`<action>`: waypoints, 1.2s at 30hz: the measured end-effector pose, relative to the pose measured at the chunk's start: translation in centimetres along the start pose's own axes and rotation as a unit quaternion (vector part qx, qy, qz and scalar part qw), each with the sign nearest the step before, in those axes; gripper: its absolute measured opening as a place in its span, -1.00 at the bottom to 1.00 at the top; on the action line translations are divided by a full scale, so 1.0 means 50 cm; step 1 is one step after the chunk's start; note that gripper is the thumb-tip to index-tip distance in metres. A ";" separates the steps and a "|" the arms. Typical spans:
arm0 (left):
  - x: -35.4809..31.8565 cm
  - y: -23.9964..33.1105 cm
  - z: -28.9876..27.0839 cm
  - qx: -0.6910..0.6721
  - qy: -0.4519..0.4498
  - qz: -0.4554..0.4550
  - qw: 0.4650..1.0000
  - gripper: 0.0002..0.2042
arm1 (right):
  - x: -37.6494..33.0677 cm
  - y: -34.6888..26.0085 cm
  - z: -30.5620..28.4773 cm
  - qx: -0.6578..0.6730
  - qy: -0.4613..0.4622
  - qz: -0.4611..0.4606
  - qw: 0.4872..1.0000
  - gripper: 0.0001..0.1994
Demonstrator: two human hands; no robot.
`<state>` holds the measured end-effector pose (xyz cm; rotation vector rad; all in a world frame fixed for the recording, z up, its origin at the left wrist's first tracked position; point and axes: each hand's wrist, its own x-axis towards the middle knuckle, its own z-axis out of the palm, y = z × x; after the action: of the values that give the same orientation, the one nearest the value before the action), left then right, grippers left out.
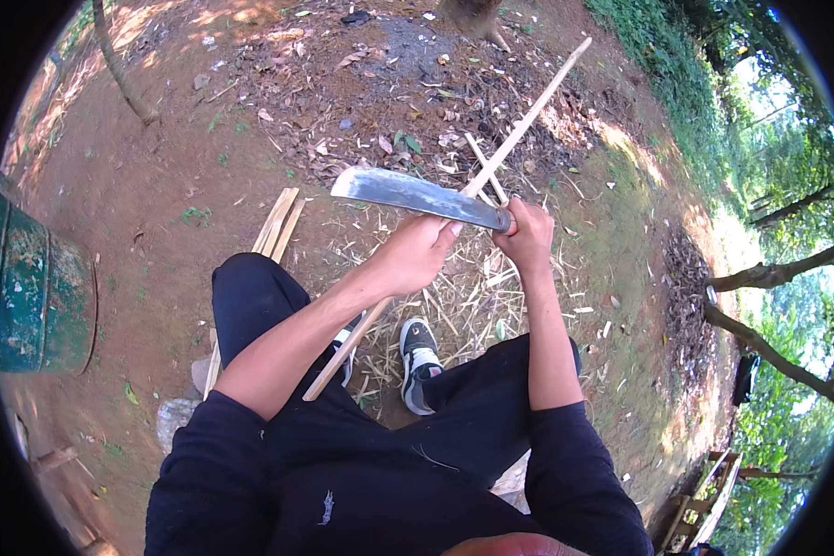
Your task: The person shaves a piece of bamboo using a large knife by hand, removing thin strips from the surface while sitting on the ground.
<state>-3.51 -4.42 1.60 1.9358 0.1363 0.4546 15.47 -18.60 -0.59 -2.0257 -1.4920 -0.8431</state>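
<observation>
My right hand (pixel 527 233) is closed round the handle of a machete (pixel 417 195). Its broad grey blade points left and lies across a long pale wooden strip (pixel 539 107). That strip runs slantwise from between my legs up to the far right, and my left hand (pixel 415 255) is wrapped round it just below the blade. Whether the edge touches the wood I cannot tell. A shorter strip of wood (pixel 485 165) crosses behind the long one, beyond my right hand.
Several split wooden strips (pixel 276 222) lie beside my left knee. Pale shavings (pixel 454 306) litter the ground round my shoes (pixel 419 357). A green metal drum (pixel 42 287) stands at the left, near a grey stone (pixel 174 419). Tree trunks (pixel 769 276) lean in at the right.
</observation>
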 end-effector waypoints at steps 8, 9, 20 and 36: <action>-0.008 0.019 -0.023 -0.002 -0.014 -0.094 0.995 -0.76 | -0.005 0.129 -0.017 -0.075 0.014 0.358 0.931 -0.86; -0.006 0.009 -0.021 0.003 -0.014 -0.089 0.996 -0.75 | -0.016 0.138 -0.032 -0.074 0.022 0.355 0.932 -0.84; 0.005 -0.026 0.019 -0.034 -0.053 -0.068 0.996 -0.73 | 0.006 -0.042 -0.016 0.080 -0.057 0.112 0.989 -0.88; -0.014 -0.001 0.022 0.028 -0.063 -0.127 0.989 -0.75 | -0.038 0.070 0.008 0.078 -0.040 0.236 0.968 -0.90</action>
<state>-3.74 -5.55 1.02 1.9632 0.3125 0.1600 18.48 -20.60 -2.30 -2.1812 -1.0066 -0.4397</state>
